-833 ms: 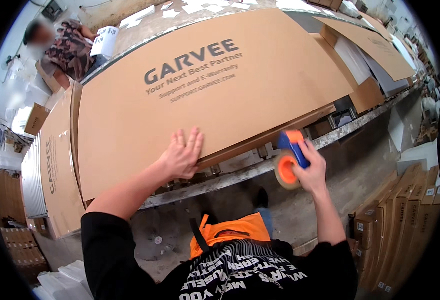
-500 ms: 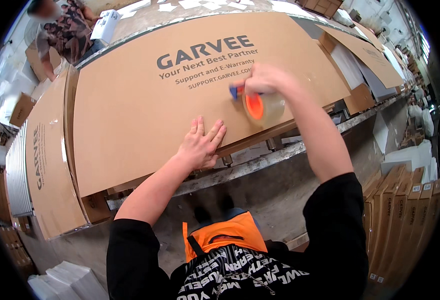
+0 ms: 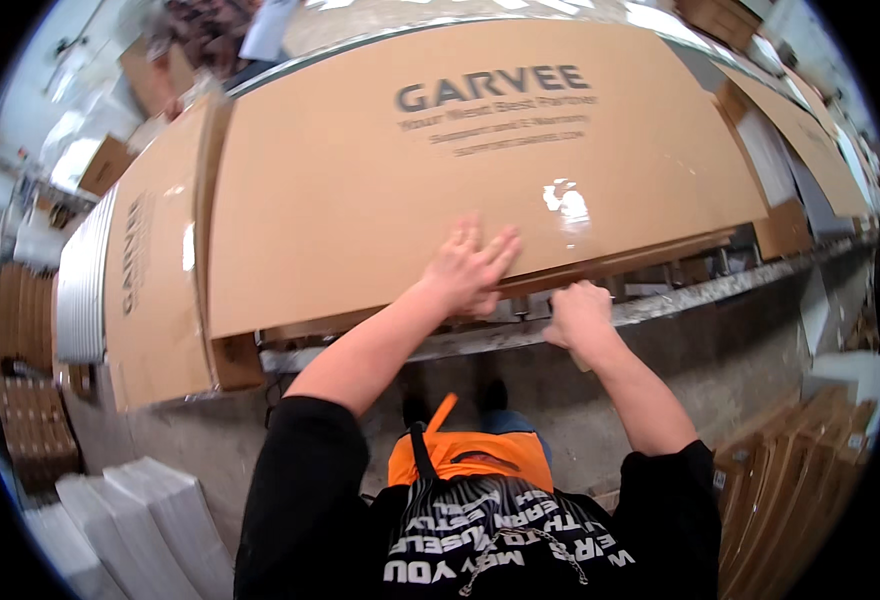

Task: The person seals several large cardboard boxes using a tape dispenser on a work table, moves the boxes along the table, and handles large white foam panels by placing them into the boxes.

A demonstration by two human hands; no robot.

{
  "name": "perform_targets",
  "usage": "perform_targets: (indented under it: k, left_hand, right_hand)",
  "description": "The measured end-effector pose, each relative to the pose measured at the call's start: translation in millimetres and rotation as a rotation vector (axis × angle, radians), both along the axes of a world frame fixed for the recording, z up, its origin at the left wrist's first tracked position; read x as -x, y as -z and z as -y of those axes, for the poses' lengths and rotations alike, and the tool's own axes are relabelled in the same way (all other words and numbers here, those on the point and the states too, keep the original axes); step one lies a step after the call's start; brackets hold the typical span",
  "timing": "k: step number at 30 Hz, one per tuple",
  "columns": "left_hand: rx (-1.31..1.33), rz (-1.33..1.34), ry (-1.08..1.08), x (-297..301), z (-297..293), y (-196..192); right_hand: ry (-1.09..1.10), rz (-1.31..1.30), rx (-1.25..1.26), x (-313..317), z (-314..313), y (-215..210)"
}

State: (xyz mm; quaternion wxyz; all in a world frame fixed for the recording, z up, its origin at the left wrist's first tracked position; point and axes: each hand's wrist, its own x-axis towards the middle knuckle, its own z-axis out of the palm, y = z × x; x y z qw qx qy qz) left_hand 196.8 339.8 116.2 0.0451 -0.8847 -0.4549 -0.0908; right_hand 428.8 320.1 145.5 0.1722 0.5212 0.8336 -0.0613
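Observation:
A large flat cardboard box (image 3: 330,200) with dark print lies across a roller conveyor in front of me. My left hand (image 3: 470,270) rests on its top near the front edge, fingers spread. A shiny strip of clear tape (image 3: 567,203) sticks to the top, right of that hand. Just below the box's front edge, my right hand (image 3: 582,312) is closed on the tape dispenser, which the fist mostly hides.
Another carton (image 3: 160,270) stands at the left beside white ribbed panels (image 3: 87,275). An open carton (image 3: 785,215) with white sheets sits at the right. Flat cartons (image 3: 795,480) lean at the lower right, white foam slabs (image 3: 150,520) at the lower left. Someone (image 3: 195,40) stands beyond.
My right hand has come down with the tape dispenser from above the box top to below its front edge. The tape strip now shows there. The view has shifted left.

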Motion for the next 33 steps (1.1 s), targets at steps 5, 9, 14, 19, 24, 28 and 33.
perform_targets:
  k: [5,9,14,19,24,28,33]
  left_hand:
    - [0.263,-0.077,-0.121,122,120,-126]
    - [0.114,-0.088,-0.257,301,211,-54]
    - [0.006,0.097,-0.246,414,257,-4]
    - [-0.073,0.231,-0.188,454,274,-16]
    - [-0.123,0.351,-0.186,496,278,8]
    - [-0.154,0.283,-0.203,507,282,10]
    - [-0.179,0.237,-0.206,471,283,13]
  right_hand:
    - [0.352,-0.108,0.047,36,122,5]
    - [0.314,-0.216,0.016,131,188,-72]
    - [0.092,-0.582,-0.165,389,200,-187]
    - [0.165,-0.317,0.009,546,147,-183]
    - [0.074,-0.063,0.185,564,188,-108]
    - [0.101,-0.077,0.168,554,275,-102]
    - [-0.14,0.012,0.164,548,262,-17]
